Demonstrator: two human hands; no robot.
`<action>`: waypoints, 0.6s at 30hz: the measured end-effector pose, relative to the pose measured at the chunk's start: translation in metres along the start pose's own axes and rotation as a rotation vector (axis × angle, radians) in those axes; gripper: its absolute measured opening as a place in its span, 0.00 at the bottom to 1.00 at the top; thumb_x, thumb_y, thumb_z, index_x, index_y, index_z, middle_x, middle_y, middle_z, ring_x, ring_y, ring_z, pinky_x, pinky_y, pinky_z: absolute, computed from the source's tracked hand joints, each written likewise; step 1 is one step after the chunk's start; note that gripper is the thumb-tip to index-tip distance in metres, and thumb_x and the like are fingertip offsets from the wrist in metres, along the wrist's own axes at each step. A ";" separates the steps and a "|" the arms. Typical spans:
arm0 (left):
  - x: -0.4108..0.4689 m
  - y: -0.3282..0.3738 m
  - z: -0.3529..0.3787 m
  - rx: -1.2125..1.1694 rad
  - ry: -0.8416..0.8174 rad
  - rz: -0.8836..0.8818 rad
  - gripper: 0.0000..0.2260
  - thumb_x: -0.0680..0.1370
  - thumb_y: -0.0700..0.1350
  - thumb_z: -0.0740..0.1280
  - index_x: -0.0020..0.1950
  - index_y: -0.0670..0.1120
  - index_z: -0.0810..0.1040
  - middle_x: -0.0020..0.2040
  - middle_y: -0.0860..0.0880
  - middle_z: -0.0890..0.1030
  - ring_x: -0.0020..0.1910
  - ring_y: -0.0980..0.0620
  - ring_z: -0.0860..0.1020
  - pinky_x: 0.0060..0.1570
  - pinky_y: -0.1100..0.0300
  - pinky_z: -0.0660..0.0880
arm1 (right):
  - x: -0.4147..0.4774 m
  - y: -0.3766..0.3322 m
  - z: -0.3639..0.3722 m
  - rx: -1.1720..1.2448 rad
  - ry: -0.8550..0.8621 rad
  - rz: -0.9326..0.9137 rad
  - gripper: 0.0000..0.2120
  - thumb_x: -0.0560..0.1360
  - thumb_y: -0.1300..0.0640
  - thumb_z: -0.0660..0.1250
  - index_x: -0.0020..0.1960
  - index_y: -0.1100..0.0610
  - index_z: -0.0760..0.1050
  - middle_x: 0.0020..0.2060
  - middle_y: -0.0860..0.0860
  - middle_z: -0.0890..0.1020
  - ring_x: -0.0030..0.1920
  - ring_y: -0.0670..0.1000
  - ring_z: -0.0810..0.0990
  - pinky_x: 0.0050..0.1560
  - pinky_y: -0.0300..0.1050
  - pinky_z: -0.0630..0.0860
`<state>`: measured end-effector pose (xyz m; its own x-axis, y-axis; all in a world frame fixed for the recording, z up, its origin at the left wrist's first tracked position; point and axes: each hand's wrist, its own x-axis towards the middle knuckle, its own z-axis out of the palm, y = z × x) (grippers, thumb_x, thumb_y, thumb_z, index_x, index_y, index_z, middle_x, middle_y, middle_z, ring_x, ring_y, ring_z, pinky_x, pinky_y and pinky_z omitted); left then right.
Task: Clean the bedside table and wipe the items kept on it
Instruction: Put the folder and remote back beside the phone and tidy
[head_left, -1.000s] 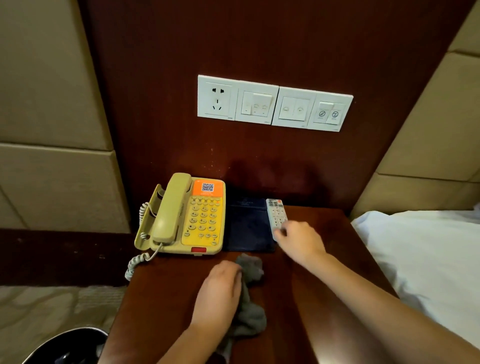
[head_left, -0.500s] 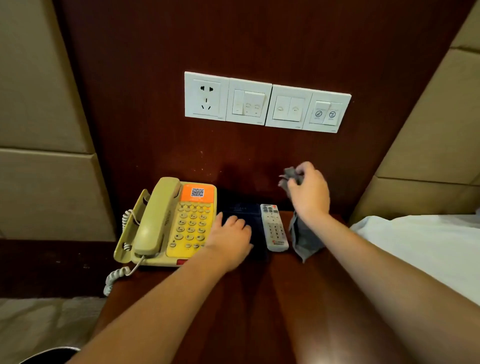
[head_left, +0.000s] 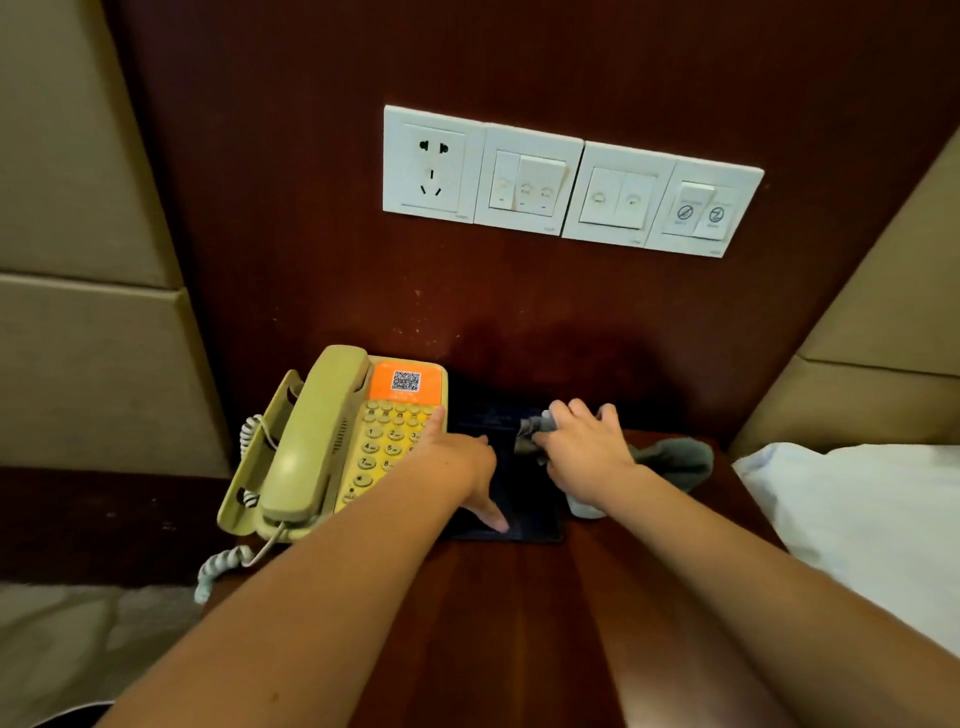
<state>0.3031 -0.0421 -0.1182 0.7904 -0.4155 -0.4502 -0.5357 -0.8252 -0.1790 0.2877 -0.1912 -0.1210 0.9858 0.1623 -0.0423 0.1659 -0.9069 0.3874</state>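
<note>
- Bedside table (head_left: 498, 634) stood against wood wall (head_left: 311, 218); phone (head_left: 332, 441), dark pad (head_left: 524, 522) and remote (head_left: 587, 508) at its back.
- Right hand (head_left: 587, 449) gripped grey cloth (head_left: 675, 460) over pad, fingers curled; left hand (head_left: 460, 465) pressed pad, fingers straight.
- Imo: pad needed pinning flat, short strokes w/ cloth.
- Count: 1 phone, 1 pad, 1 remote, 1 cloth.

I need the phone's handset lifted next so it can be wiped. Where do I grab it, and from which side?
Grip the handset by its slim middle, coming from above, fingers wrapped across its width. It lies on the phone along its left edge, running front to back, thick ends seated, middle apparently raised.
</note>
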 end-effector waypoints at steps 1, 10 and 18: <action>0.000 0.001 -0.002 0.006 -0.009 -0.009 0.42 0.72 0.71 0.59 0.78 0.47 0.55 0.79 0.50 0.51 0.75 0.45 0.59 0.70 0.39 0.34 | 0.000 -0.002 0.001 0.016 0.001 0.015 0.14 0.79 0.54 0.60 0.63 0.52 0.73 0.65 0.54 0.64 0.66 0.58 0.62 0.62 0.58 0.60; 0.001 0.004 -0.004 -0.027 0.010 -0.027 0.41 0.71 0.69 0.62 0.77 0.47 0.58 0.77 0.49 0.58 0.74 0.46 0.61 0.71 0.40 0.35 | -0.012 -0.008 0.011 0.118 0.161 0.028 0.12 0.79 0.60 0.59 0.59 0.56 0.75 0.63 0.52 0.68 0.64 0.56 0.65 0.59 0.52 0.60; -0.001 0.004 -0.002 -0.003 0.029 -0.016 0.43 0.72 0.70 0.60 0.78 0.47 0.52 0.79 0.49 0.51 0.75 0.44 0.59 0.70 0.39 0.34 | -0.032 -0.004 0.027 -0.002 0.198 -0.057 0.09 0.68 0.57 0.73 0.48 0.55 0.81 0.51 0.51 0.76 0.55 0.55 0.71 0.50 0.51 0.59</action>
<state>0.3008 -0.0458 -0.1171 0.8071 -0.4129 -0.4220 -0.5219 -0.8331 -0.1832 0.2561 -0.2031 -0.1462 0.9507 0.2869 0.1176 0.2210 -0.8931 0.3917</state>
